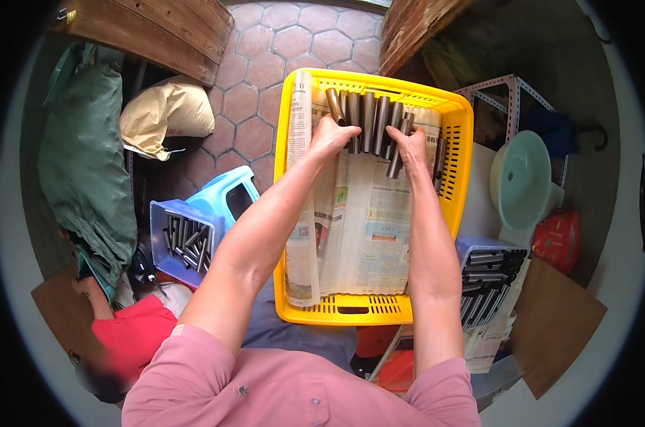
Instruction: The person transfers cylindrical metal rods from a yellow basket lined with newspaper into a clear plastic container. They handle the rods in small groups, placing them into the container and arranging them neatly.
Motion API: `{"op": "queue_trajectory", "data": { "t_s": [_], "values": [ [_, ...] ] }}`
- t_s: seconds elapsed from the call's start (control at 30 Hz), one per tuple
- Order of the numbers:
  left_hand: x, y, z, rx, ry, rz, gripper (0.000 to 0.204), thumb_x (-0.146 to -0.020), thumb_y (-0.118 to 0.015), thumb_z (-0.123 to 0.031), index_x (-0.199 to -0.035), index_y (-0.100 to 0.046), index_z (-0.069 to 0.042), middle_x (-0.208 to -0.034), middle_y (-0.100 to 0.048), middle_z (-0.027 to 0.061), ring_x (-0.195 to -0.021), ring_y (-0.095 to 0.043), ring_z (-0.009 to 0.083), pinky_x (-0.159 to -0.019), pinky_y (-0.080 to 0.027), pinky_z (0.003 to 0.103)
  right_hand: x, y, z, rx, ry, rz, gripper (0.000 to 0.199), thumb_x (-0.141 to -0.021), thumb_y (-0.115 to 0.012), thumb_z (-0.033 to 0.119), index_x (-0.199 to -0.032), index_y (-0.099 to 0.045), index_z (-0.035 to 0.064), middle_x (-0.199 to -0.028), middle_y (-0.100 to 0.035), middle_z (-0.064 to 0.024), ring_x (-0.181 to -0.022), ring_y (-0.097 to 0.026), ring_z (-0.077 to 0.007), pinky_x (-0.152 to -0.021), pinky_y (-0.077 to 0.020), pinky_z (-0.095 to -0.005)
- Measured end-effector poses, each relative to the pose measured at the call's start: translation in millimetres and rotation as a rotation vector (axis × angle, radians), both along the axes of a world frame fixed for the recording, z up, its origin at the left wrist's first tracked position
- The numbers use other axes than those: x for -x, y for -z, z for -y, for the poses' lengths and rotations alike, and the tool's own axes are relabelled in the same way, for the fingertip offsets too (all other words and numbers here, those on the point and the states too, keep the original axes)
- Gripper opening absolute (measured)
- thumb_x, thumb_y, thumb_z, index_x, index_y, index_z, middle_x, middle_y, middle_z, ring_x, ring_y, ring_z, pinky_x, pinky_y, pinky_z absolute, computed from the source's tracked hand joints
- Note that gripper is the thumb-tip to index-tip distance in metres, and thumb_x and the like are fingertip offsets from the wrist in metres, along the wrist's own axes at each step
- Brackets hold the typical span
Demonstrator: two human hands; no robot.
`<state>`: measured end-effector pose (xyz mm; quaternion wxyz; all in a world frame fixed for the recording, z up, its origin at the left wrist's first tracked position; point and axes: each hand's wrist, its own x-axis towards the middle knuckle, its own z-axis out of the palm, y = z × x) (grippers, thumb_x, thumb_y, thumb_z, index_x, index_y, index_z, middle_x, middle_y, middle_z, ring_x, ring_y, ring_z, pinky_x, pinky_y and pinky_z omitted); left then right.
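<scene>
Hiding several tube ends, the left hand (329,135) and right hand (413,146) rest fingers-down, loosely curled, on dark metal tubes (369,117) at the far end of the newspaper-lined yellow plastic crate (457,178); grip unclear.

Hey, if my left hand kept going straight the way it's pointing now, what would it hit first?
Your left hand points toward the far end of the yellow crate. It already rests against the row of dark metal tubes, so it would push into those first, then probably the crate's far wall behind them.

Red printed bag (558,240), right
</scene>
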<state>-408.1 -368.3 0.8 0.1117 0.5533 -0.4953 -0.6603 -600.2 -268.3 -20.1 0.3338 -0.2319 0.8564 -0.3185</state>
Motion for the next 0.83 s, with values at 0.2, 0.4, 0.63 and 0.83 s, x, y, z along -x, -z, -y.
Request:
{"op": "queue_trajectory", "data": {
  "t_s": [0.2,0.4,0.63,0.83],
  "values": [
    [2,18,-5,0.154,0.046,0.026,0.059,-0.077,-0.078,-0.030,-0.124,-0.064,0.004,-0.113,-0.069,0.0206,-0.101,-0.068,0.0251,-0.091,-0.054,0.037,-36,-8,5,0.318,0.080,0.221,0.055,-0.079,-0.081,0.026,-0.120,-0.061,-0.0046,-0.108,-0.067,-0.0095,-0.096,-0.061,-0.0196,-0.091,-0.0489,-0.0336],
    [41,27,-42,0.309,-0.093,0.238,0.069,-0.076,-0.075,-0.018,-0.129,-0.041,0.010,-0.135,-0.042,0.0348,-0.130,-0.041,0.0488,-0.113,-0.035,0.049,-32,-12,-5,0.278,0.149,0.474,0.051,-0.089,-0.075,0.022,-0.132,-0.057,0.0022,-0.114,-0.069,-0.0068,-0.093,-0.069,-0.0156,-0.080,-0.0576,-0.0291],
    [31,20,-44,0.453,-0.075,0.186,0.065,-0.073,-0.078,-0.016,-0.123,-0.044,0.008,-0.123,-0.048,0.0333,-0.119,-0.049,0.0488,-0.104,-0.042,0.050,-11,1,-16,0.196,0.242,0.761,0.031,-0.093,-0.071,0.026,-0.116,-0.066,0.0060,-0.103,-0.072,-0.0025,-0.088,-0.069,-0.0147,-0.080,-0.0564,-0.0301],
    [-2,1,-13,0.151,-0.058,0.015,0.067,-0.075,-0.075,-0.032,-0.122,-0.055,0.012,-0.129,-0.052,0.0382,-0.120,-0.055,0.0466,-0.104,-0.045,0.047,-51,-22,-9,0.422,0.427,1.012,0.045,-0.091,-0.073,0.037,-0.118,-0.066,0.0024,-0.103,-0.073,-0.0102,-0.087,-0.072,-0.0217,-0.078,-0.0597,-0.0351]
  ]
}}
